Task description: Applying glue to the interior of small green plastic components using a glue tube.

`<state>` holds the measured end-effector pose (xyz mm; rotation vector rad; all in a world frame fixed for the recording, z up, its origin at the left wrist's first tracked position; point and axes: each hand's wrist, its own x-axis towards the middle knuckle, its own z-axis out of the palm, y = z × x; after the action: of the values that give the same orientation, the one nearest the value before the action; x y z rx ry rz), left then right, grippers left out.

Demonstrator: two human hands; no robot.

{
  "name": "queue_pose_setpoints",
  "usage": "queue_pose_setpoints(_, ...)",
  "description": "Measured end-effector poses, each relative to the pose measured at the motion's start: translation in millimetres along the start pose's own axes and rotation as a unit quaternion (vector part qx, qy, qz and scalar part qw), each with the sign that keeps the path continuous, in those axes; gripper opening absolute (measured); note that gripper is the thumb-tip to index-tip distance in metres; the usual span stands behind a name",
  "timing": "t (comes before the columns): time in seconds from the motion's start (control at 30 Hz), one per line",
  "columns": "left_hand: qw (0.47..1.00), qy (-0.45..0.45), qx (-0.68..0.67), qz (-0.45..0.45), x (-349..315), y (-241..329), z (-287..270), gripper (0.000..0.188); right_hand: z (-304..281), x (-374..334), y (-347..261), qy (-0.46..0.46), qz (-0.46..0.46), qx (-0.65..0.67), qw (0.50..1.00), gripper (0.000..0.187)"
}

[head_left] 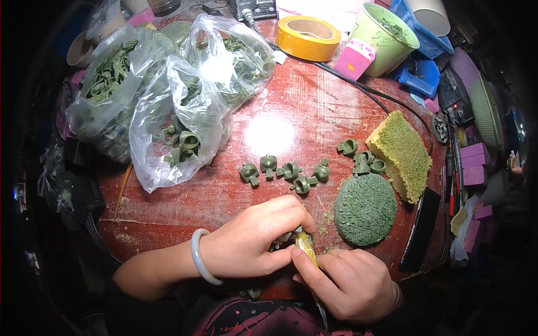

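My left hand, with a pale bangle on its wrist, is closed around a small grey-green piece that its fingers mostly hide. Pressed close to it, my right hand grips a tool with a yellow wrapped handle; I cannot make out its tip. Beyond my hands lie several small dark green cup-shaped pieces with stubs. More of them sit by a round green textured pad. One green piece lies at the table's near edge, below my left hand.
Clear plastic bags of green pieces fill the back left. A roll of yellow tape, a light green bucket and blue trays stand at the back. A yellow-green sponge, a black strip and cables are at right.
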<state>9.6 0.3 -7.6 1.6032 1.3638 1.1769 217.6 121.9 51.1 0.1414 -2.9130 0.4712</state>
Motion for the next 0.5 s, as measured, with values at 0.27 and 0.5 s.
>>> queue_pose_setpoints(0.27,1.0,-0.001,-0.001,-0.002,0.6,1.0,-0.3,0.033,0.2,-0.3,-0.1,0.0,-0.003,-0.007,1.0,0.039)
queue_pose_setpoints(0.5,1.0,-0.005,0.001,-0.005,-0.5,0.9,-1.1,0.034,1.9,0.5,1.8,-0.009,-0.006,-0.01,1.0,0.039)
